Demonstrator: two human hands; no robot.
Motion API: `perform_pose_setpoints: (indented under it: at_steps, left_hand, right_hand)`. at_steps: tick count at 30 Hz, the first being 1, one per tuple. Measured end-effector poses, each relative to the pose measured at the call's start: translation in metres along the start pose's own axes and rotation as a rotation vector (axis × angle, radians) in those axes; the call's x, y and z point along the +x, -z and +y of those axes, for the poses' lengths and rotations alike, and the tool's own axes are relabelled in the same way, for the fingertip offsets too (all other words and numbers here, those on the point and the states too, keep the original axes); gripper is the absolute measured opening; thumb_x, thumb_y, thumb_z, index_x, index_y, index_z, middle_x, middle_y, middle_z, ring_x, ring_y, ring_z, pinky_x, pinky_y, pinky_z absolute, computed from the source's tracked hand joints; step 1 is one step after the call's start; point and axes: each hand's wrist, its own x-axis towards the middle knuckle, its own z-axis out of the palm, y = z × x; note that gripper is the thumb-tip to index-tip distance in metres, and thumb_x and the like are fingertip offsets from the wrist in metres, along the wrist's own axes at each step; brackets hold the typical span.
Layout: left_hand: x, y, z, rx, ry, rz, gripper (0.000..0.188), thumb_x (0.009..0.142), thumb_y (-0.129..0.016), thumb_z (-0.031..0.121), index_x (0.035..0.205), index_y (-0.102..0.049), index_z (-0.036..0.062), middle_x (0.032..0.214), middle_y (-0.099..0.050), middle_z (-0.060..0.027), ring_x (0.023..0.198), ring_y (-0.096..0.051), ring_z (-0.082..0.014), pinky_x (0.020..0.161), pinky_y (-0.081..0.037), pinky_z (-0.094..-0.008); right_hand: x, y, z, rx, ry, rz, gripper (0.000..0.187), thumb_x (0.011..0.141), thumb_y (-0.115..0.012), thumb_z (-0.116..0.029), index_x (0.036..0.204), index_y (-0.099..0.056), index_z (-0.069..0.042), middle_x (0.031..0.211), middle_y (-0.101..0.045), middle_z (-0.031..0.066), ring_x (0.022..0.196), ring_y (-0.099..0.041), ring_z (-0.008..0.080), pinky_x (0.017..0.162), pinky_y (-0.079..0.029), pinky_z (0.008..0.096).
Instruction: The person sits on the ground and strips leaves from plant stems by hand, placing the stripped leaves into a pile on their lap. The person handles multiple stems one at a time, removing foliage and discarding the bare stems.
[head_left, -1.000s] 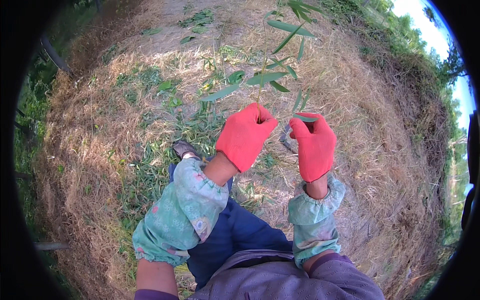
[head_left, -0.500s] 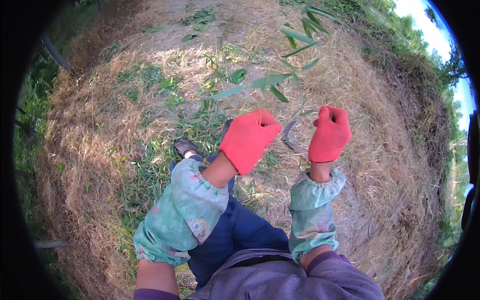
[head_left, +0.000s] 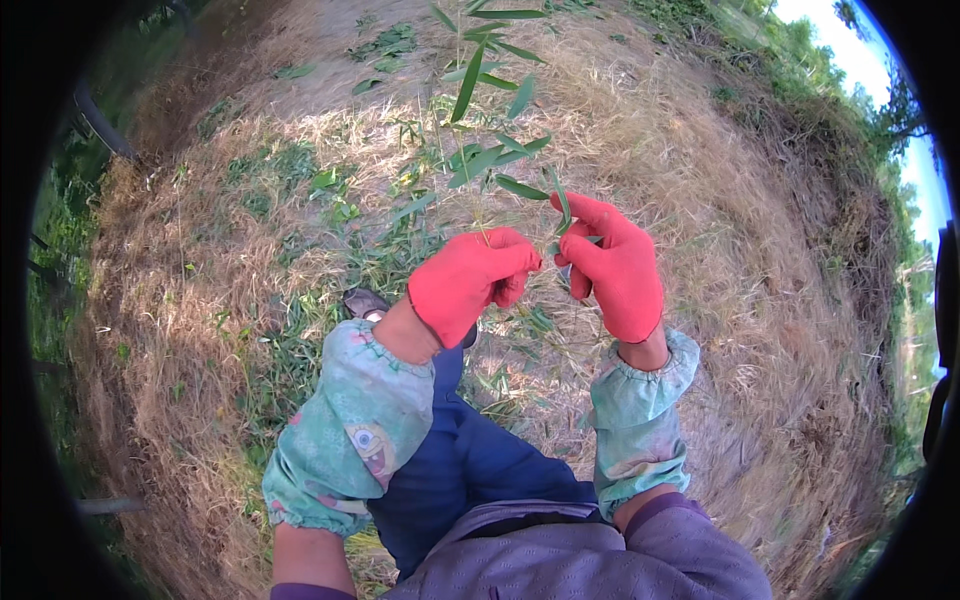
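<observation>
My left hand [head_left: 470, 278], in a red knit glove, is closed round the lower end of a thin leafy stem [head_left: 478, 205]. Long narrow green leaves, like bamboo leaves, fan out from it above both hands. Close by on the right, my right hand [head_left: 615, 268] wears a matching glove. Its thumb and fingers are bent round a narrow green leaf [head_left: 561, 205] at the stem's right side. A small bluish-grey patch shows by the right fingertips; its kind is unclear. Both forearms wear green patterned sleeve covers [head_left: 350, 430].
Dry straw-coloured grass [head_left: 760, 300] covers the ground. Cut green leaves [head_left: 300, 330] lie scattered left of my legs, near my dark shoe [head_left: 362, 302]. Green bushes [head_left: 800, 60] rise at the far right, and a dark curved pole or trunk [head_left: 100, 120] stands at the far left.
My hands have come closer together, the right moving left and its fingers opening out of a fist onto a leaf. The leafy stem has swung left and more upright. The dark curved blade-like shape no longer shows clearly.
</observation>
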Motion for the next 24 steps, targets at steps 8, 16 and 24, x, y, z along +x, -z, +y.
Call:
perform_pose_setpoints:
  at_steps: [8,16,24]
  left_hand:
    - [0.002,0.0,0.0,-0.017,-0.003,0.006,0.014,0.096,-0.062,0.016,0.094,-0.06,0.0022,0.075,-0.056,-0.0012,0.067,-0.052,-0.0115,0.063,-0.041,-0.0256]
    - [0.001,-0.002,-0.005,-0.009,0.008,0.038,0.013,0.093,-0.065,0.015,0.092,-0.061,0.0031,0.074,-0.056,-0.0017,0.066,-0.052,-0.0115,0.061,-0.04,-0.0257]
    - [0.002,-0.012,-0.005,0.08,-0.009,0.093,0.016,0.092,-0.067,0.018,0.093,-0.062,0.003,0.07,-0.055,0.0002,0.06,-0.05,-0.0099,0.057,-0.038,-0.0258]
  right_hand:
    - [0.002,-0.011,0.015,-0.179,0.052,0.003,0.027,0.087,-0.069,-0.008,0.113,-0.067,0.0,0.075,-0.066,0.0062,0.059,-0.061,0.0094,0.053,-0.048,0.026]
    - [-0.002,-0.019,0.011,-0.205,0.057,0.116,0.022,0.087,-0.069,-0.007,0.108,-0.071,-0.001,0.076,-0.067,0.0077,0.059,-0.061,0.0125,0.054,-0.049,0.0286]
    - [0.007,-0.015,0.04,-0.598,0.626,0.317,0.009,0.09,-0.066,-0.007,0.093,-0.07,0.001,0.078,-0.069,0.0051,0.057,-0.059,0.0091,0.053,-0.048,0.0285]
